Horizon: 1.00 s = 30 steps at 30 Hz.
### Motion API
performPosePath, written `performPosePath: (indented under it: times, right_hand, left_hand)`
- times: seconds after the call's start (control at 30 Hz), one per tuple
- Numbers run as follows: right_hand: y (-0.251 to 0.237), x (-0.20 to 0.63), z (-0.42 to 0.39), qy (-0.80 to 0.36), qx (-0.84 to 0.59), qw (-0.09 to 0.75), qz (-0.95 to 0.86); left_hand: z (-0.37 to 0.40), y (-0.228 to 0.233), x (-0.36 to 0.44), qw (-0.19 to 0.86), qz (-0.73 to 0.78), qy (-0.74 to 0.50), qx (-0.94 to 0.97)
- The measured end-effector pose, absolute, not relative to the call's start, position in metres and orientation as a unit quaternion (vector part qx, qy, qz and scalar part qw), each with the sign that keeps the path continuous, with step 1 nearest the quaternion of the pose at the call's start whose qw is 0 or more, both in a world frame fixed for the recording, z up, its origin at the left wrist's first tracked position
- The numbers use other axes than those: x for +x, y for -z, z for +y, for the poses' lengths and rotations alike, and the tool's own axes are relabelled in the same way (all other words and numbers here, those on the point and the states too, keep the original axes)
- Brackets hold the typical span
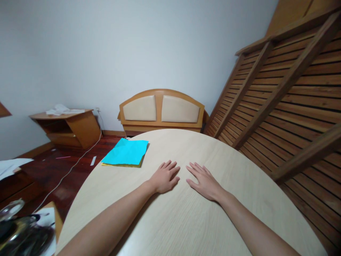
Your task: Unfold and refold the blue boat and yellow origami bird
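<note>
On a round wooden table [239,185], left hand [164,176] and right hand [204,182] lay flat, fingers spread, holding nothing; the paper stack [125,153] at eleven o'clock overhung the rim, liable to slip if nudged.

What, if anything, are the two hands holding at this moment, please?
Nothing is held: the left hand and right hand lie flat, palms down, on the round pale wooden table, apart from the cyan paper stack.
</note>
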State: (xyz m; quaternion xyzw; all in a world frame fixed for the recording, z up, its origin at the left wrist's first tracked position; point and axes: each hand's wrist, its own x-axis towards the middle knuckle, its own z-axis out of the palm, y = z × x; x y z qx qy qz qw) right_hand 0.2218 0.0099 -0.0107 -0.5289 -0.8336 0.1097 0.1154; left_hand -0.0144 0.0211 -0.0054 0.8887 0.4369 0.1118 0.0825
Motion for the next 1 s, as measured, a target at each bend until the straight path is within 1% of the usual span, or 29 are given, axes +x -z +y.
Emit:
performPosePath:
  times: [0.5,0.77,1.0]
  right_hand:
    - [0.0158,0.2230,0.0119,-0.108,-0.520,0.129,-0.837]
    - [0.0137,0.2223,0.0115,-0.105,-0.527,0.116,-0.835]
    - [0.0159,0.2229,0.0126,-0.106,-0.524,0.122,-0.836]
  left_hand:
    - [0.0226,0.0078,-0.0157,0.086,0.437,-0.112,0.888]
    - [0.0218,0.0065,-0.0151,0.088,0.437,-0.114,0.888]
    - [0.0223,0.0068,-0.0156,0.088,0.438,-0.114,0.887]
